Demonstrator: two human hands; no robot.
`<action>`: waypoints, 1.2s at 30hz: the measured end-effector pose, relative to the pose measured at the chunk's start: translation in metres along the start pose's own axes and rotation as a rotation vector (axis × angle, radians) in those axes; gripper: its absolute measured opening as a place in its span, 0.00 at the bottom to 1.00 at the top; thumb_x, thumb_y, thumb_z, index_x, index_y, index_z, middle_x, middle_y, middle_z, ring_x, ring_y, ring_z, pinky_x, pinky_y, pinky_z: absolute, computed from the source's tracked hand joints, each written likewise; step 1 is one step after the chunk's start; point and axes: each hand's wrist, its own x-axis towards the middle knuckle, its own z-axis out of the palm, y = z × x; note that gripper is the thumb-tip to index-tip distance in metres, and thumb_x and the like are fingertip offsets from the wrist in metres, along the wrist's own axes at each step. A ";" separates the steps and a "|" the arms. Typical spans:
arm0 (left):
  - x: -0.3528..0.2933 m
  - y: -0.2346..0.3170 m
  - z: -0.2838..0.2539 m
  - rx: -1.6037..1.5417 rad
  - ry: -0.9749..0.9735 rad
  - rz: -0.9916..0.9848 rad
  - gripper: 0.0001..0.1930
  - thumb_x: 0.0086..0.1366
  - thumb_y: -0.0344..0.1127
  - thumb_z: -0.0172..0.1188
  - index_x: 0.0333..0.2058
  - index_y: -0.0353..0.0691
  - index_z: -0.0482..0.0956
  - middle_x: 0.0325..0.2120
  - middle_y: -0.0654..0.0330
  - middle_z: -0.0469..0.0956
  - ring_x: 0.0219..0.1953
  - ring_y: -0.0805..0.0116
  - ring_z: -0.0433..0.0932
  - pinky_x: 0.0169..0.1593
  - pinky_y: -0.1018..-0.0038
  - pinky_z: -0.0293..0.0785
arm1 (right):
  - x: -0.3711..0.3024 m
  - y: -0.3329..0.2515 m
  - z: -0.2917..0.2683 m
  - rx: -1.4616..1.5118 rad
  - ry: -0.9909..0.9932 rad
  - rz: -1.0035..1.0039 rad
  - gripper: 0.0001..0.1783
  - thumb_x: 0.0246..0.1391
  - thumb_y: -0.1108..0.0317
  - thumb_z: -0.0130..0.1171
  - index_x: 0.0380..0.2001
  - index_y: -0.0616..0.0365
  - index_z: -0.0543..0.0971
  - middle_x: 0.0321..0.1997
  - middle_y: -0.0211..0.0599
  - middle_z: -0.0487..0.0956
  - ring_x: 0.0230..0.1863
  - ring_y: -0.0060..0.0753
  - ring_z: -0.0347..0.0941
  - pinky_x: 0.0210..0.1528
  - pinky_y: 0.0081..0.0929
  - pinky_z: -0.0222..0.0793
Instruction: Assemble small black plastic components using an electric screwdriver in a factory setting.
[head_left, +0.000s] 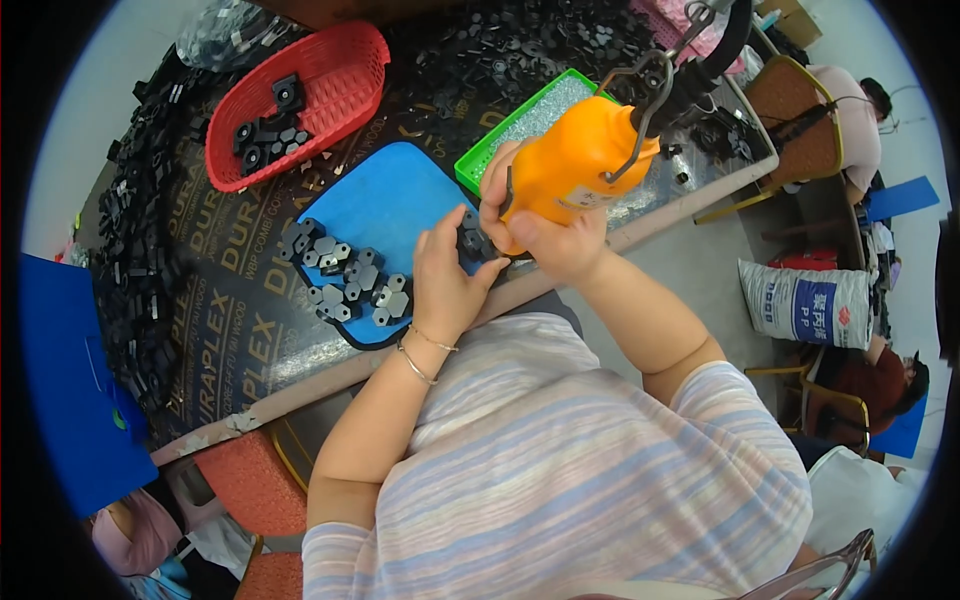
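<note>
While the left hand (447, 285) curves its fingers around a partly hidden black part (472, 238) on the blue mat (385, 195), grip unclear, the right hand (565, 243) clasps a smooth, bulky orange tool (580, 150) above the table (300, 345), its lower end obscured.

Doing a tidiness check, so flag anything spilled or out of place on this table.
Loose black parts lie heaped along the table's left side, outside the red basket; that looks untidy, though it may be storage. The table edge shows pale, rough patches, perhaps wear.
</note>
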 end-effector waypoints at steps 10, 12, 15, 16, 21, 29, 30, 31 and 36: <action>0.005 -0.001 0.000 -0.012 0.015 0.033 0.36 0.38 0.32 0.71 0.49 0.33 0.65 0.39 0.50 0.72 0.39 0.51 0.69 0.43 0.64 0.66 | 0.006 0.003 -0.001 0.078 -0.034 0.059 0.18 0.46 0.64 0.61 0.33 0.66 0.69 0.31 0.40 0.67 0.20 0.23 0.65 0.22 0.16 0.61; 0.006 -0.001 -0.001 -0.037 0.011 0.048 0.35 0.40 0.32 0.70 0.49 0.33 0.65 0.39 0.49 0.72 0.39 0.50 0.69 0.42 0.63 0.66 | 0.012 -0.002 -0.001 0.084 -0.098 0.109 0.18 0.45 0.67 0.62 0.36 0.66 0.70 0.34 0.41 0.69 0.23 0.24 0.67 0.24 0.16 0.63; 0.004 0.002 -0.001 0.067 -0.034 0.039 0.35 0.43 0.34 0.68 0.50 0.31 0.63 0.40 0.47 0.72 0.40 0.47 0.68 0.45 0.61 0.64 | 0.013 -0.010 0.002 0.045 -0.093 0.013 0.21 0.42 0.65 0.64 0.38 0.65 0.70 0.35 0.39 0.69 0.25 0.26 0.68 0.25 0.19 0.65; 0.001 0.005 -0.001 0.105 -0.045 0.020 0.35 0.44 0.34 0.67 0.50 0.29 0.62 0.41 0.46 0.71 0.42 0.47 0.68 0.47 0.61 0.64 | 0.014 -0.020 0.001 0.122 -0.085 0.040 0.22 0.41 0.63 0.65 0.36 0.63 0.69 0.33 0.38 0.68 0.24 0.27 0.69 0.25 0.21 0.67; 0.019 0.045 -0.041 0.331 -0.196 0.018 0.34 0.42 0.32 0.67 0.50 0.32 0.64 0.44 0.46 0.70 0.46 0.52 0.68 0.47 0.63 0.64 | 0.014 -0.044 -0.016 0.249 -0.038 -0.137 0.20 0.45 0.58 0.59 0.34 0.62 0.67 0.31 0.38 0.66 0.18 0.26 0.67 0.25 0.24 0.63; 0.101 -0.002 -0.157 0.571 0.088 -0.018 0.47 0.37 0.42 0.72 0.56 0.33 0.60 0.51 0.46 0.67 0.53 0.52 0.66 0.53 0.62 0.63 | 0.006 -0.033 -0.035 0.247 0.104 -0.137 0.20 0.44 0.61 0.60 0.35 0.64 0.68 0.32 0.41 0.67 0.20 0.29 0.67 0.25 0.22 0.64; 0.092 -0.002 -0.165 0.431 0.018 -0.050 0.39 0.39 0.39 0.71 0.51 0.33 0.67 0.46 0.48 0.72 0.50 0.53 0.69 0.53 0.66 0.65 | 0.004 -0.032 -0.038 0.255 0.121 -0.151 0.20 0.43 0.63 0.62 0.34 0.67 0.69 0.33 0.43 0.68 0.21 0.31 0.67 0.24 0.22 0.65; 0.080 -0.011 -0.172 0.332 -0.085 -0.152 0.36 0.39 0.37 0.71 0.49 0.33 0.68 0.46 0.48 0.72 0.50 0.53 0.69 0.53 0.66 0.65 | 0.002 -0.031 -0.039 0.258 0.129 -0.144 0.20 0.43 0.63 0.62 0.34 0.67 0.69 0.33 0.43 0.68 0.21 0.31 0.67 0.24 0.22 0.65; 0.034 -0.046 -0.176 0.229 -0.338 -0.325 0.28 0.45 0.23 0.65 0.48 0.38 0.71 0.48 0.54 0.70 0.50 0.62 0.69 0.53 0.71 0.65 | 0.004 -0.024 -0.046 0.250 0.168 -0.104 0.20 0.43 0.66 0.62 0.36 0.67 0.69 0.34 0.42 0.68 0.22 0.32 0.68 0.24 0.22 0.66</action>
